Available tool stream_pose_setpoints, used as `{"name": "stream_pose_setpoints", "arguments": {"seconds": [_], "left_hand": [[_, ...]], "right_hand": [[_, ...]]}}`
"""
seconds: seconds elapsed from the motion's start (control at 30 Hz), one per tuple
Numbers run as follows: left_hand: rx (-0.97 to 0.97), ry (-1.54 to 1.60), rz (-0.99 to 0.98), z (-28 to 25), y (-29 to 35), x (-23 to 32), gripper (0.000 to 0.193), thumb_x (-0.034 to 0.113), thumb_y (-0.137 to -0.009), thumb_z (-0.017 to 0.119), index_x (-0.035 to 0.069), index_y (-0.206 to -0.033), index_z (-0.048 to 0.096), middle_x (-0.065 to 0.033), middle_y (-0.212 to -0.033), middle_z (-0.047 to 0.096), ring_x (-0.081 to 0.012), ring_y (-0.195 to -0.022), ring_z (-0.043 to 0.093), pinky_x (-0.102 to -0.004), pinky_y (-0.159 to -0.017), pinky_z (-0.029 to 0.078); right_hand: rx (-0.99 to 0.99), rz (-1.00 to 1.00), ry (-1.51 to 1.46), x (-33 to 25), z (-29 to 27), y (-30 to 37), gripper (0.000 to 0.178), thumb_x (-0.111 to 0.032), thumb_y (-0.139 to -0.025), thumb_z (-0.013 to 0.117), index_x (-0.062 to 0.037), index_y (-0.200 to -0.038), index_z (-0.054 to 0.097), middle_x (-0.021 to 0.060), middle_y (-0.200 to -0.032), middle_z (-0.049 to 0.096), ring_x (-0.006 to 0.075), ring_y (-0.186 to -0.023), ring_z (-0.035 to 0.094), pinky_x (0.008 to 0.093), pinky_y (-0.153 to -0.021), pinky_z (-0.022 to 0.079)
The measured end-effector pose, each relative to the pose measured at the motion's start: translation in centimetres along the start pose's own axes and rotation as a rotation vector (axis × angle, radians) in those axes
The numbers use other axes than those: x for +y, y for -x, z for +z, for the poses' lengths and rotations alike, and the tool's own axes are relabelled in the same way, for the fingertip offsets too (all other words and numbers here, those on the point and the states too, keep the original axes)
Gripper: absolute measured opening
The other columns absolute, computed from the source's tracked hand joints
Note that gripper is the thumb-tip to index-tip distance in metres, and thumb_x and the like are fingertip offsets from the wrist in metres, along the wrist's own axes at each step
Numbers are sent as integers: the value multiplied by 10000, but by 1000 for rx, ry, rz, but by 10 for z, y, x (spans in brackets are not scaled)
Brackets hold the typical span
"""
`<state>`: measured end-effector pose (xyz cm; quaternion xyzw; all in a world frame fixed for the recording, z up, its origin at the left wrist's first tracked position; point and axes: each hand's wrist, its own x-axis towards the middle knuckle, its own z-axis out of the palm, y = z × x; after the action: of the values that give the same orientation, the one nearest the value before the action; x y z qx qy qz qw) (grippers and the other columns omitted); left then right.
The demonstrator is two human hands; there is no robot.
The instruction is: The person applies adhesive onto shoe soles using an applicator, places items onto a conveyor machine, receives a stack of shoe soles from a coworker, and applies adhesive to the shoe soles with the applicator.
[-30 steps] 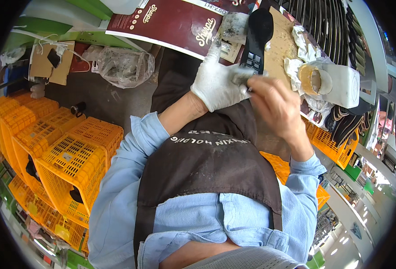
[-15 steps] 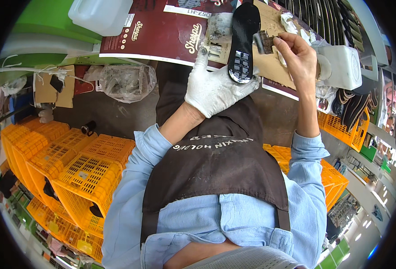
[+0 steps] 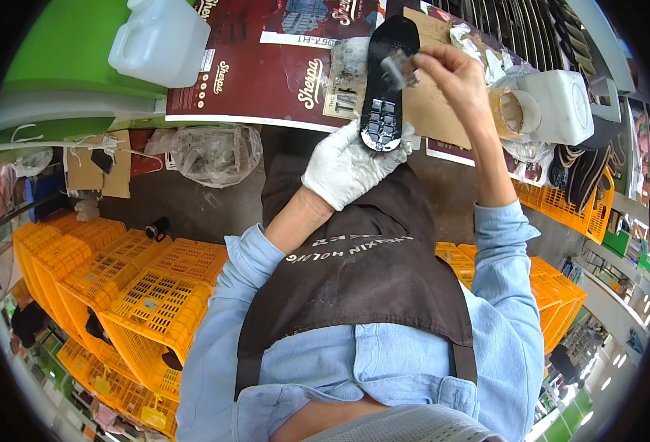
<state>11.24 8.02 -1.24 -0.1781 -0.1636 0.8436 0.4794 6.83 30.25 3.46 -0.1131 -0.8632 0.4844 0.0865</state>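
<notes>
My left hand [image 3: 348, 171], in a white knit glove, holds the heel end of a black shoe sole [image 3: 384, 88] from below. The sole points away from me, its inner face up. Its heel has a grid of square hollows with a wet shine. My bare right hand [image 3: 454, 74] pinches a small flat brush [image 3: 398, 71], stained brown and smeared by motion. The brush is over the middle of the sole's right side; whether it touches the surface I cannot tell.
Maroon printed cardboard [image 3: 266, 92] covers the bench. A white jug [image 3: 159, 44] stands at the left; another white container [image 3: 564, 109] and an open tub [image 3: 513, 112] are at the right. Dark strips [image 3: 516, 29] line the far right. Yellow crates [image 3: 152, 302] are stacked at my left.
My right hand has moved left and brought the brush over the sole. The sole has shifted slightly left and toward me in my left hand.
</notes>
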Motion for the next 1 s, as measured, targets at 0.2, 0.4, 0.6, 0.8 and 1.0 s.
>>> {"name": "stream_pose_setpoints", "arguments": {"seconds": [0.2,0.4,0.6,0.8,1.0], "left_hand": [[7,-32,27,-1,-1,2,517,295,-996,353,-97,-1330,311,-306,-1306,410,-430,-1216,428,-515,-1040,382],[-20,-44,-1,4,6,0,529,303,-989,374,-91,-1337,316,-307,-1313,406,-437,-1217,427,-508,-1026,399],[-11,-21,28,9,22,1,520,308,-986,379,-61,-1349,332,-305,-1320,404,-437,-1193,455,-509,-1022,403],[34,-83,44,10,35,3,499,309,-991,363,-56,-1331,355,-300,-1301,423,-452,-1162,471,-499,-934,477],[51,-111,127,8,45,8,428,304,-993,360,-1,-1288,421,-249,-1217,505,-466,-1059,526,-485,-845,520]], "right_hand": [[214,-58,144,34,-29,-27,263,-202,-811,706,-17,-997,687,39,-788,680,76,-653,581,223,-594,470],[99,-116,180,45,-26,-31,292,-230,-805,702,-5,-990,677,90,-807,691,101,-696,620,237,-612,480],[-113,11,-29,8,-16,-36,262,-177,-840,681,3,-1031,668,17,-788,658,52,-659,543,193,-562,418],[74,-68,128,40,-31,-84,286,-228,-828,682,7,-992,680,35,-753,667,55,-600,549,227,-525,442],[-61,-187,197,36,-17,-105,247,-192,-833,672,6,-979,681,48,-774,673,78,-684,597,234,-621,471]]}}
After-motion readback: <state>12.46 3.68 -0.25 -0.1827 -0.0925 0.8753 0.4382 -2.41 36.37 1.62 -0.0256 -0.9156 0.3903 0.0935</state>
